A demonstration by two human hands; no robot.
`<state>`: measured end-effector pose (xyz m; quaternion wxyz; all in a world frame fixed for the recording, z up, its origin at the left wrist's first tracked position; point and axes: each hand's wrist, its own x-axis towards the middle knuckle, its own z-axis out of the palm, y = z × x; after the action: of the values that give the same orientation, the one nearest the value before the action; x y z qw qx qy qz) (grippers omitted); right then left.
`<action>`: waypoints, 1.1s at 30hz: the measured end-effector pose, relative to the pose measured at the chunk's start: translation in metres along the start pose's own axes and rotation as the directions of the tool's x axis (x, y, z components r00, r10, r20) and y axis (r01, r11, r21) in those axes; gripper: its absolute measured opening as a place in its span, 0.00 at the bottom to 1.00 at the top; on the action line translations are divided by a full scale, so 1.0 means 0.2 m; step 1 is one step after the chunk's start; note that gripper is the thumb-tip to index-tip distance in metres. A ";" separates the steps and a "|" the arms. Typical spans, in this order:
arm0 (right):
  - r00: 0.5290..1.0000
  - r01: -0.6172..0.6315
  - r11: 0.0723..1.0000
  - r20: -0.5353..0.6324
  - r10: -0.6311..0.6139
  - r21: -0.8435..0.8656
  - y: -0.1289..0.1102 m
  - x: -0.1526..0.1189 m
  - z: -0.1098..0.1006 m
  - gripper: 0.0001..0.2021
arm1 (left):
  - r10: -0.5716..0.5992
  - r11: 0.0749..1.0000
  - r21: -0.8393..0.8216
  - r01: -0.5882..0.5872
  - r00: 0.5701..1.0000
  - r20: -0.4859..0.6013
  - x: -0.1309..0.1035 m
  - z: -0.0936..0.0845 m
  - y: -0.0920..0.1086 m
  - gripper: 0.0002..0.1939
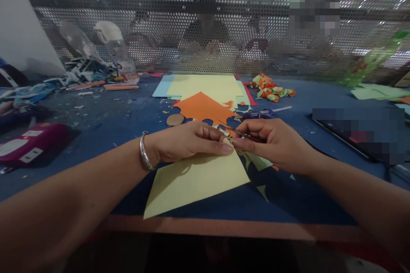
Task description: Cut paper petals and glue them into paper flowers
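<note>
My left hand (208, 138), a silver bangle on its wrist, pinches the upper corner of a pale yellow sheet of paper (195, 179). The sheet slants down toward the table's front edge. Close beside it, my right hand (269, 140) is closed around small scissors (235, 129), whose thin blades point up and left; its fingertips are at the sheet's corner. The scissors' handles are mostly hidden by the fingers. Just beyond my hands lies an orange sheet (201, 108) with scalloped cut-outs, next to a round tan disc (175, 120).
Stacked coloured paper (205, 84) and a pile of orange and green pieces (269, 87) lie toward the perforated metal screen (160, 21). A clear bottle (118, 51) and a magenta case (41, 140) are left. A dark tablet-like device (352, 136) lies right. Paper scraps (263, 192) litter the table.
</note>
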<state>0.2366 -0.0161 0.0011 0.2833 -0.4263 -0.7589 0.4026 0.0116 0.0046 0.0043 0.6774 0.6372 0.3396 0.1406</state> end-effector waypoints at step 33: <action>0.981 -0.002 0.945 -0.181 0.065 0.327 0.01 0.01 -0.01 0.14 | 0.194 0.890 -0.309 -0.337 0.891 -0.411 0.10 0.18 -0.02 0.16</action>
<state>0.2375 -0.0130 0.0005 0.4136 -0.4233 -0.6443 0.4844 0.0490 -0.0113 -0.0062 0.6833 0.5001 0.3359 0.4124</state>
